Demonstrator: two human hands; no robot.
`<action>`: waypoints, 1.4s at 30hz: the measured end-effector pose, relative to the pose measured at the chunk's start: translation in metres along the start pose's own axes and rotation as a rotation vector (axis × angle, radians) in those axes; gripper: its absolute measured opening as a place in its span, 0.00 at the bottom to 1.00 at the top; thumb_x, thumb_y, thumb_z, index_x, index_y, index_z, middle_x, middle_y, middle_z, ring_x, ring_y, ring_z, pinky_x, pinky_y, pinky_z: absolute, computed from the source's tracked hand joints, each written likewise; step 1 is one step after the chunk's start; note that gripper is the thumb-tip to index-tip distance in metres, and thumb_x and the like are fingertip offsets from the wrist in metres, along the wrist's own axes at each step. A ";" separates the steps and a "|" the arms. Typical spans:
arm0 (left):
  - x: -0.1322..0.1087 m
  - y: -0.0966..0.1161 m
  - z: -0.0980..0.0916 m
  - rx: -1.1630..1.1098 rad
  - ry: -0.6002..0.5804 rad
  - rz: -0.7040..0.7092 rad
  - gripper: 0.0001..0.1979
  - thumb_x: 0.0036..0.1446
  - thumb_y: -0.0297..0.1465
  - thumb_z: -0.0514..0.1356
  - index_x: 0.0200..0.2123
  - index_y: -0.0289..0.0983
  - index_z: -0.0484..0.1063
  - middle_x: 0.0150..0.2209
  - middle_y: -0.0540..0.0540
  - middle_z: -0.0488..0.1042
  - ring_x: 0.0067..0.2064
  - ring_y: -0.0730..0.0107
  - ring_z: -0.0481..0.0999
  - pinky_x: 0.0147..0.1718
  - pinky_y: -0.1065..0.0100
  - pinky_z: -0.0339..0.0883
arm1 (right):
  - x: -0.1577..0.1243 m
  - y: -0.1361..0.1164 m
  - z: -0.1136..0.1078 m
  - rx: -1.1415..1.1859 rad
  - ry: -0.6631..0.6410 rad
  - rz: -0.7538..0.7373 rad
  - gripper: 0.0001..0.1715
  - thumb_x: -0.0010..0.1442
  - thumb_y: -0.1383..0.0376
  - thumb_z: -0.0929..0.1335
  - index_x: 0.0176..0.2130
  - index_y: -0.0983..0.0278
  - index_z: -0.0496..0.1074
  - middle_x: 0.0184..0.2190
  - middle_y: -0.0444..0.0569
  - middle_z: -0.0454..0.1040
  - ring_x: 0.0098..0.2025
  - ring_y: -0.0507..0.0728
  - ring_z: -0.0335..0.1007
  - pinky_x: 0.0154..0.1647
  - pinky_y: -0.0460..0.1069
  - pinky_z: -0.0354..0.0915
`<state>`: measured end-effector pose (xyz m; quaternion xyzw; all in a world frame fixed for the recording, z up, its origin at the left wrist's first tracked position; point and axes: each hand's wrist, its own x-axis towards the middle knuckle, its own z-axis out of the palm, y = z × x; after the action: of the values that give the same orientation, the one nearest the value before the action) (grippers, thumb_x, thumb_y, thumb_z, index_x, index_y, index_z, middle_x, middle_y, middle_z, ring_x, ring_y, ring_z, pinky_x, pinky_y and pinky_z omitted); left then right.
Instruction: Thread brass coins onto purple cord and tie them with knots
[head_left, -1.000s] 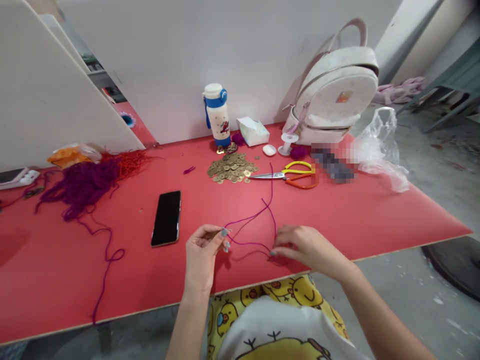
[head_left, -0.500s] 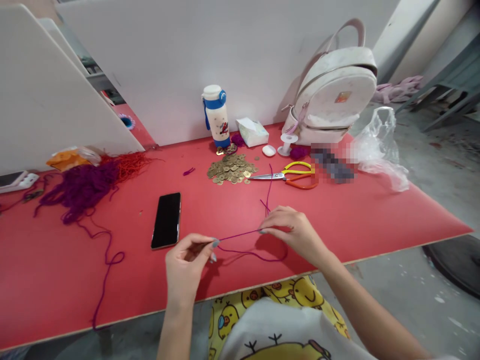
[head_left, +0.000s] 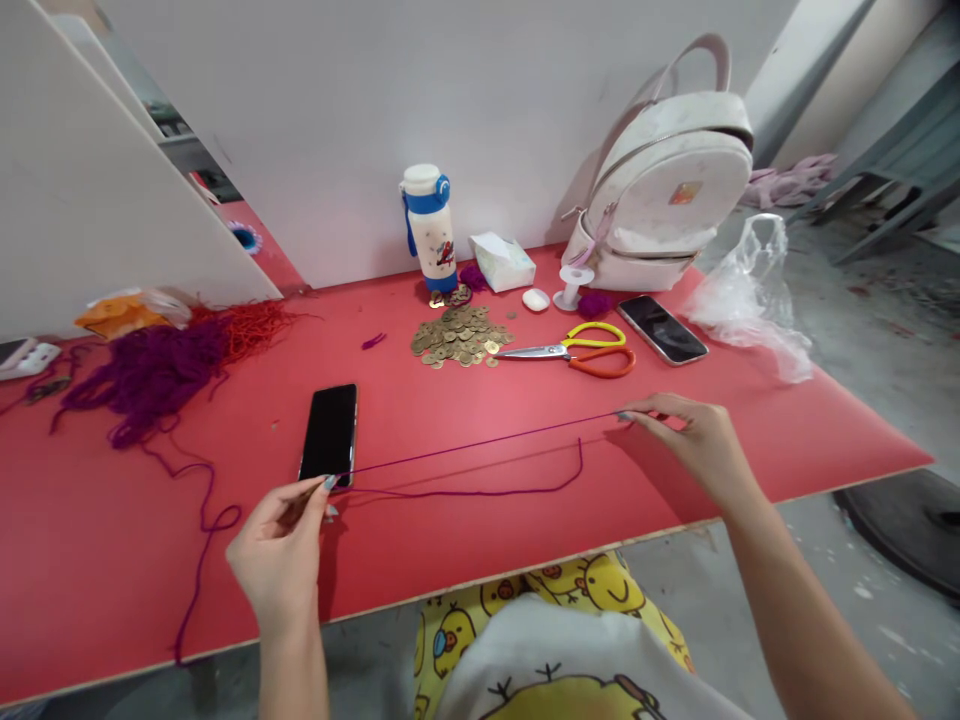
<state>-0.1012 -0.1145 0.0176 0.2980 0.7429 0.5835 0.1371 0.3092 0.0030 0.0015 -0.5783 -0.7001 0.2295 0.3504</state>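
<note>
A thin purple cord [head_left: 480, 443] runs taut between my two hands above the red table. My left hand [head_left: 281, 540] pinches it between thumb and fingers, just in front of a black phone [head_left: 330, 432]. My right hand [head_left: 690, 440] pinches the other end, out to the right below the scissors [head_left: 570, 350]. A loose length of the same cord trails from my left hand and curves up, its free end lying near the middle right of the table. A pile of brass coins with holes [head_left: 461, 335] lies beyond the cord.
Purple yarn [head_left: 154, 375] and red yarn [head_left: 240, 330] lie heaped at the left. Along the back stand a bottle [head_left: 431, 230], a tissue pack [head_left: 504, 262], a spool [head_left: 574, 285] and a white backpack [head_left: 667, 200]. A second phone [head_left: 663, 329] and a plastic bag [head_left: 757, 300] are at the right.
My hands have moved apart, the left one leftward and the right one rightward. The cord between them is now much longer and straight. Its loose part has stretched out too.
</note>
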 end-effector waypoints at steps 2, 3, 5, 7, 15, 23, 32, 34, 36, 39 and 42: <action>0.003 -0.003 -0.001 0.007 0.004 0.004 0.10 0.43 0.31 0.69 0.32 0.35 0.79 0.24 0.50 0.76 0.24 0.75 0.72 0.24 0.75 0.69 | 0.000 -0.001 0.000 -0.002 0.017 0.041 0.17 0.58 0.51 0.69 0.32 0.61 0.79 0.33 0.51 0.82 0.35 0.62 0.78 0.34 0.53 0.69; 0.002 -0.003 0.000 0.013 -0.003 0.010 0.09 0.44 0.31 0.69 0.32 0.35 0.79 0.24 0.50 0.76 0.24 0.75 0.73 0.25 0.75 0.69 | 0.000 -0.004 0.002 -0.005 0.017 0.049 0.17 0.58 0.52 0.69 0.32 0.62 0.79 0.33 0.51 0.82 0.35 0.62 0.78 0.34 0.52 0.69; -0.001 0.000 0.005 0.033 -0.044 0.029 0.09 0.45 0.31 0.69 0.32 0.36 0.79 0.25 0.50 0.77 0.25 0.75 0.73 0.25 0.76 0.69 | 0.000 -0.015 0.007 -0.006 -0.001 0.040 0.16 0.59 0.53 0.68 0.33 0.62 0.79 0.31 0.50 0.82 0.33 0.61 0.78 0.32 0.51 0.69; -0.011 0.007 0.016 0.056 -0.124 0.050 0.08 0.47 0.31 0.68 0.33 0.36 0.79 0.24 0.50 0.77 0.25 0.74 0.74 0.25 0.75 0.70 | 0.001 -0.031 0.015 0.003 -0.037 -0.002 0.14 0.60 0.55 0.68 0.33 0.61 0.79 0.29 0.49 0.82 0.30 0.58 0.77 0.30 0.49 0.68; -0.067 0.052 0.083 -0.084 -0.586 -0.001 0.11 0.49 0.27 0.65 0.38 0.40 0.82 0.31 0.47 0.82 0.31 0.65 0.81 0.31 0.69 0.76 | 0.004 -0.098 0.055 -0.008 -0.228 -0.311 0.11 0.64 0.61 0.67 0.36 0.57 0.79 0.36 0.46 0.83 0.32 0.55 0.77 0.33 0.47 0.67; -0.066 0.054 0.100 -0.082 -0.635 0.137 0.07 0.52 0.26 0.63 0.30 0.39 0.82 0.29 0.47 0.80 0.30 0.67 0.78 0.31 0.70 0.72 | 0.000 -0.116 0.065 0.008 -0.324 -0.357 0.11 0.66 0.60 0.66 0.36 0.59 0.78 0.33 0.45 0.81 0.29 0.51 0.74 0.30 0.45 0.61; -0.060 0.038 0.091 -0.007 -0.603 0.178 0.06 0.55 0.28 0.62 0.31 0.40 0.81 0.31 0.47 0.81 0.34 0.65 0.80 0.36 0.68 0.72 | 0.068 -0.093 0.087 -0.326 -0.308 -0.462 0.18 0.66 0.61 0.66 0.54 0.63 0.72 0.52 0.53 0.77 0.51 0.61 0.74 0.46 0.51 0.67; -0.060 0.036 0.092 -0.015 -0.599 0.184 0.06 0.55 0.28 0.62 0.31 0.40 0.81 0.31 0.47 0.80 0.33 0.66 0.79 0.35 0.69 0.72 | 0.091 -0.085 0.107 -0.487 -0.361 -0.580 0.24 0.66 0.64 0.66 0.59 0.68 0.66 0.59 0.59 0.70 0.59 0.64 0.67 0.55 0.54 0.64; -0.061 0.035 0.093 -0.028 -0.598 0.173 0.05 0.55 0.28 0.63 0.31 0.40 0.80 0.30 0.48 0.80 0.32 0.67 0.79 0.34 0.70 0.71 | 0.110 -0.082 0.128 -0.595 -0.389 -0.677 0.26 0.67 0.67 0.63 0.63 0.69 0.62 0.63 0.60 0.65 0.63 0.65 0.61 0.60 0.56 0.60; -0.062 0.036 0.092 -0.023 -0.606 0.165 0.05 0.54 0.28 0.63 0.31 0.40 0.80 0.29 0.48 0.79 0.32 0.67 0.78 0.33 0.70 0.71 | 0.133 -0.087 0.154 -0.679 -0.409 -0.732 0.26 0.69 0.72 0.55 0.64 0.68 0.60 0.64 0.60 0.63 0.62 0.64 0.63 0.57 0.56 0.60; -0.063 0.036 0.090 -0.001 -0.612 0.180 0.05 0.55 0.27 0.62 0.31 0.40 0.80 0.29 0.48 0.79 0.33 0.67 0.79 0.34 0.70 0.71 | 0.148 -0.099 0.169 -0.698 -0.451 -0.741 0.24 0.68 0.74 0.55 0.59 0.71 0.66 0.55 0.63 0.72 0.55 0.65 0.69 0.49 0.54 0.63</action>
<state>0.0082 -0.0771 0.0176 0.5241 0.6376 0.4768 0.3024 0.1041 0.1389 -0.0028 -0.3120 -0.9487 -0.0365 0.0370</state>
